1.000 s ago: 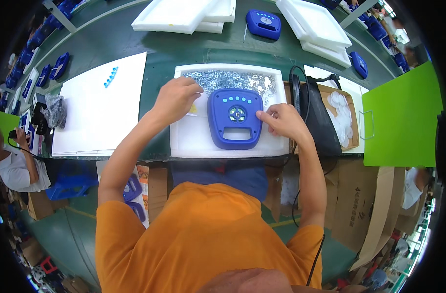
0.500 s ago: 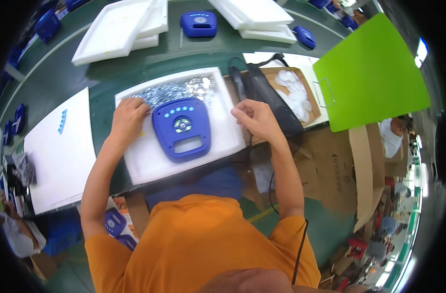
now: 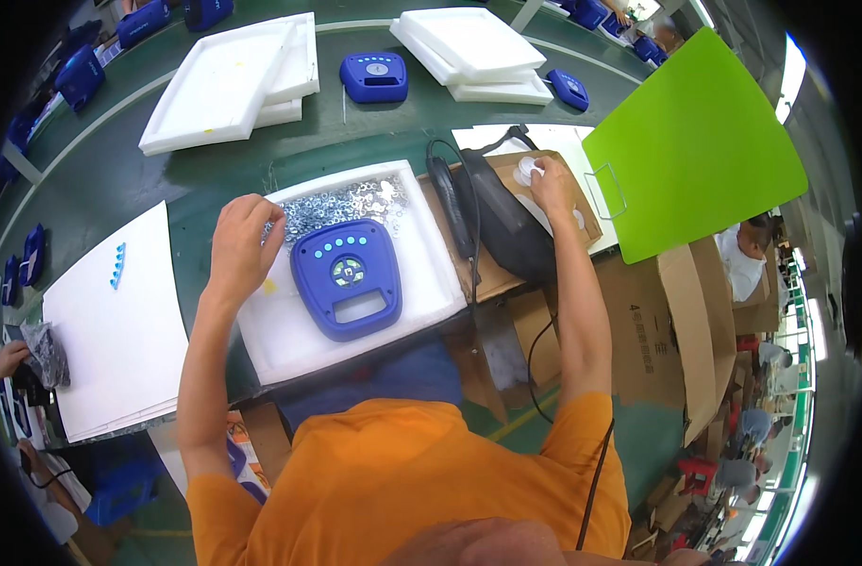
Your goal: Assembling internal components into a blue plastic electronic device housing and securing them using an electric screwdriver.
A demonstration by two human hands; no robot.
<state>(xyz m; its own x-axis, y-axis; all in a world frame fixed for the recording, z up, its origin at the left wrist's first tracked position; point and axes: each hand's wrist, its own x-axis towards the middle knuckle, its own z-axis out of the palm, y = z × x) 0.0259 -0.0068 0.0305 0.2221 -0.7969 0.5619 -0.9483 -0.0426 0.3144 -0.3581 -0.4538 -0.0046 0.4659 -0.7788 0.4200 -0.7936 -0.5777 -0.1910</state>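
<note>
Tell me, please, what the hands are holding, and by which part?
Right hand pinches a small white round piece by its edge; left hand touches loose metal parts, grip unclear.

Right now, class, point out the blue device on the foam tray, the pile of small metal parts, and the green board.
blue device (image 3: 346, 278): head view, middle of its front face.
pile of small metal parts (image 3: 341, 204): head view, centre of the heap.
green board (image 3: 690, 141): head view, middle of its flat surface.

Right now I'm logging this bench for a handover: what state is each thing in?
Blue housing: lying flat, face up, on the white tray, untouched.
White tray: flat on the bench, screws heaped at its far end.
Screws: loose pile, left hand at its edge.
Right hand: fingers on a white piece in the cardboard box.
Black driver: lying down, unheld.
</note>
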